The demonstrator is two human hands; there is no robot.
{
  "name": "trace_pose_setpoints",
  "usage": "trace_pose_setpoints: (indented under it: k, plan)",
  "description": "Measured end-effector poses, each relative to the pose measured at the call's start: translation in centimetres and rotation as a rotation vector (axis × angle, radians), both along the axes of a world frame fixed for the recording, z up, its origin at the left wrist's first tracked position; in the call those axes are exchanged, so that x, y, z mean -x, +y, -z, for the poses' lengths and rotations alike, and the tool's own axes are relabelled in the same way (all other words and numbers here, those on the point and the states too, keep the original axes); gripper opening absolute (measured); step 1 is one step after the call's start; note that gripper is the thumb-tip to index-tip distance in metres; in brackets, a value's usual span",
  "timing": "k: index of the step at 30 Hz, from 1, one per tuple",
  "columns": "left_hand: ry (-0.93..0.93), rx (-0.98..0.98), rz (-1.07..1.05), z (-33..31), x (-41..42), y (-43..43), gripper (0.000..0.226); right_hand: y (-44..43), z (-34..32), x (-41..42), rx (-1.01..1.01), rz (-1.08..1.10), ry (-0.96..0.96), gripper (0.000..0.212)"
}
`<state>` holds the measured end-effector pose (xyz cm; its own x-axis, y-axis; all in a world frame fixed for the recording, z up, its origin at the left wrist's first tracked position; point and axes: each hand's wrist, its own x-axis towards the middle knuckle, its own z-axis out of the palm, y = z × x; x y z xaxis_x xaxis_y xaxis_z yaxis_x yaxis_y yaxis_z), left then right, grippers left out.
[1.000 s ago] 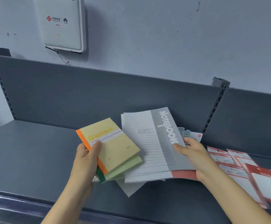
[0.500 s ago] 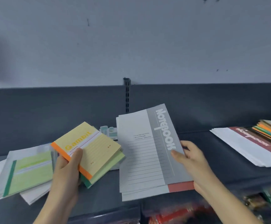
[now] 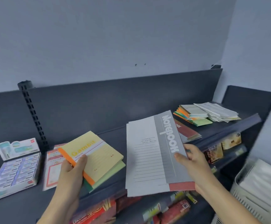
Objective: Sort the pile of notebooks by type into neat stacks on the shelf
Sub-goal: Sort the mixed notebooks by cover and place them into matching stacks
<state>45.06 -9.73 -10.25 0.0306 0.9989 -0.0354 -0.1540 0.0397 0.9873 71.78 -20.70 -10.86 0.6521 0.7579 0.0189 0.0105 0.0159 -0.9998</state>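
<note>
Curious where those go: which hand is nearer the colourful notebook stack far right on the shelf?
Right. The right hand, holding grey notebooks, sits in front of the colourful stack; the left hand, gripping small notebooks, is farther off to its left.

Yellow notebook (image 3: 99, 152), cover: a large yellow word beginning "Gam", its last letters blurred. Small "NOTEBOOK" sits beneath it, and what looks like "A6" low on the cover.

Grey notebook (image 3: 149, 159): "Notebook" in big white letters along the darker grey band (it reads sideways from where I stand). A few lines of small print above the ruling are too fine to read.

Red notebook (image 3: 188, 132), flat on the shelf (image 3: 112, 136): white lettering, mostly covered.

Display box (image 3: 13, 173), far left: print illegible.
</note>
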Motion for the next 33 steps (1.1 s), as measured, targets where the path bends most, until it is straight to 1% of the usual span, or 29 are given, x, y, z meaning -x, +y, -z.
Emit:
trace_pose_setpoints:
  k: [4, 8, 11, 13, 14, 17, 18, 19, 21, 24, 26, 28, 30, 31, 33]
  plan:
    - [0.04, 0.004, 0.074, 0.1, -3.9, 1.6, 0.023, 0.9, 0.5, -4.0, 0.042, 0.067, -0.025, 0.025]
    - [0.075, 0.001, 0.151, 0.0, -7.6, 4.4, 0.022, 3.5, 0.2, -7.7, 0.107, 0.068, -0.071, 0.022]
    - [0.094, -0.02, 0.21, -0.7, -10.2, 7.0, 0.021, 6.9, -0.5, -10.8, 0.157, 0.04, -0.112, 0.025]
    - [0.097, -0.031, 0.235, -1.2, -11.7, 8.8, 0.018, 9.5, -0.8, -13.0, 0.198, 0.012, -0.138, 0.023]
    - [0.107, -0.041, 0.251, -1.4, -12.5, 9.7, 0.018, 10.7, -1.0, -14.1, 0.226, -0.008, -0.157, 0.025]
    - [0.137, -0.07, 0.305, -2.2, -14.9, 12.1, 0.013, 13.7, -1.1, -17.3, 0.329, -0.069, -0.206, 0.049]
    - [0.147, -0.076, 0.33, -2.3, -15.8, 12.8, 0.014, 14.4, -1.1, -18.2, 0.348, -0.092, -0.21, 0.051]
    - [0.158, -0.077, 0.352, -2.5, -16.6, 13.3, 0.014, 14.9, -1.1, -19.0, 0.363, -0.112, -0.214, 0.049]
    - [0.172, -0.073, 0.386, -2.6, -18.4, 14.2, 0.013, 15.8, -1.0, -20.2, 0.402, -0.156, -0.27, 0.038]
    - [0.176, -0.063, 0.418, -2.6, -20.7, 14.8, 0.01, 16.7, -0.6, -21.4, 0.442, -0.164, -0.428, 0.014]
    - [0.188, -0.062, 0.437, -2.6, -22.2, 14.9, 0.009, 17.0, 0.0, -22.1, 0.506, -0.187, -0.517, 0.036]
    - [0.198, -0.067, 0.443, -2.5, -23.7, 15.1, 0.01, 17.1, 0.4, -22.7, 0.568, -0.225, -0.615, 0.032]
    - [0.213, -0.071, 0.439, -2.3, -25.3, 15.3, 0.013, 16.8, 0.6, -23.7, 0.625, -0.295, -0.663, 0.025]
    - [0.222, -0.075, 0.434, -2.2, -26.2, 15.2, 0.014, 16.8, 0.7, -24.4, 0.633, -0.332, -0.681, 0.026]
    - [0.243, -0.079, 0.432, -2.1, -28.0, 15.2, 0.016, 16.5, 0.3, -26.0, 0.612, -0.354, -0.716, 0.036]
